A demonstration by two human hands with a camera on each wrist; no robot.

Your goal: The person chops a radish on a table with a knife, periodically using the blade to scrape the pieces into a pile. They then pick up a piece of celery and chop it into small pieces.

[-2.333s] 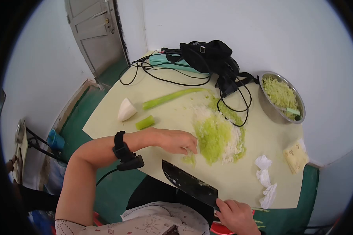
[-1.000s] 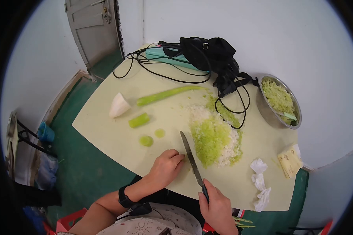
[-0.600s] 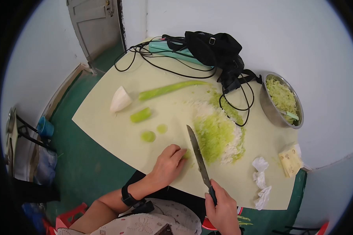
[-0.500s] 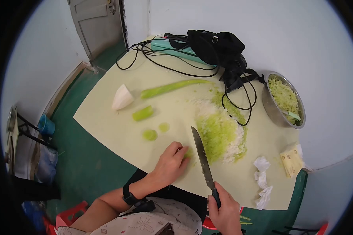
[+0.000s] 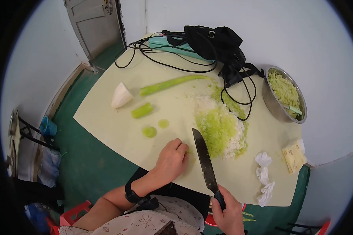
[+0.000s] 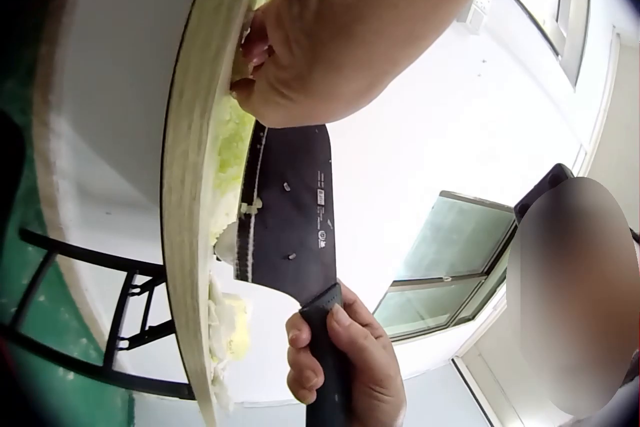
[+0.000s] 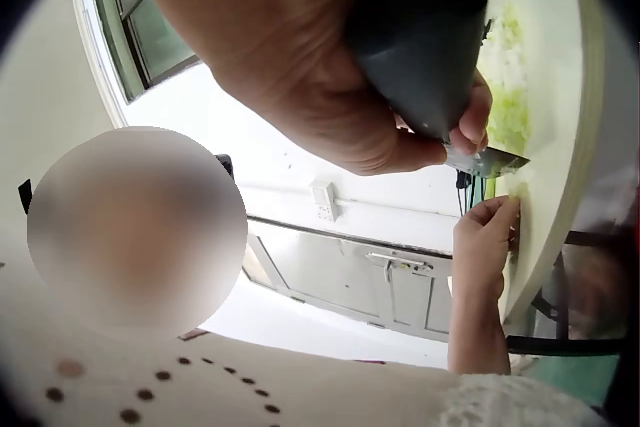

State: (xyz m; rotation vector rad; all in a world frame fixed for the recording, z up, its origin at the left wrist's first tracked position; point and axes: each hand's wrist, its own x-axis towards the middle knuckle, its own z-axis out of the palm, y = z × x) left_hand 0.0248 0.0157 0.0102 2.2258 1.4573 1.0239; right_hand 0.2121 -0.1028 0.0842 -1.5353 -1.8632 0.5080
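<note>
Near the front edge, my left hand has its fingers curled and pinches a small green piece against the table. My right hand grips the black handle of a wide knife; the blade stands just right of the left fingers, apart from them. Chopped green and white bits lie beyond the blade. In the left wrist view the knife shows its dark flat side, below my left hand. The right wrist view shows my right hand round the handle, with my left hand beyond.
Left of the pile lie a white wedge, a long green stalk, a short piece and two slices. Black bag and cables lie at the back. Right are a metal bowl of shreds, crumpled tissues and a yellow packet.
Since the earliest frame, my left hand has drawn back from the pile toward the front edge. The knife has swung from lying across the front to pointing forward beside it.
</note>
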